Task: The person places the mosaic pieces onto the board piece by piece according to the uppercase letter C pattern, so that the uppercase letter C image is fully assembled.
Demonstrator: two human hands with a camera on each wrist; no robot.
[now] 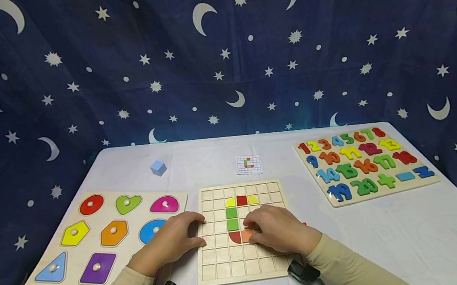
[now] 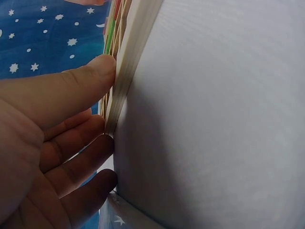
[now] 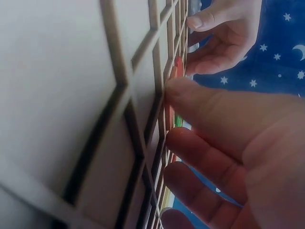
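Note:
My left hand [image 1: 169, 239] rests at the left edge of the wooden grid board [image 1: 232, 269]. In the left wrist view, its thumb touches the board's side, and the other fingers spread below along it. My right hand [image 1: 276, 227] is over the board, thumb and fingertips at an orange square tile [image 1: 246, 235] lying flat in a cell. Left of that tile is a red rounded tile [image 1: 235, 237]. Green square tiles [image 1: 232, 219] run upward from there to a yellow rounded tile [image 1: 230, 203], a red square tile [image 1: 242, 200] and another yellow rounded tile [image 1: 253, 199].
Behind the board lies a pattern card [image 1: 248, 164]. A blue cube [image 1: 158, 168] stands back left. The knobbed shape puzzle [image 1: 142, 243] is at left, the number puzzle [image 1: 361, 199] at right. Something small and red [image 1: 304, 223] shows beside the right wrist. A starry curtain hangs behind.

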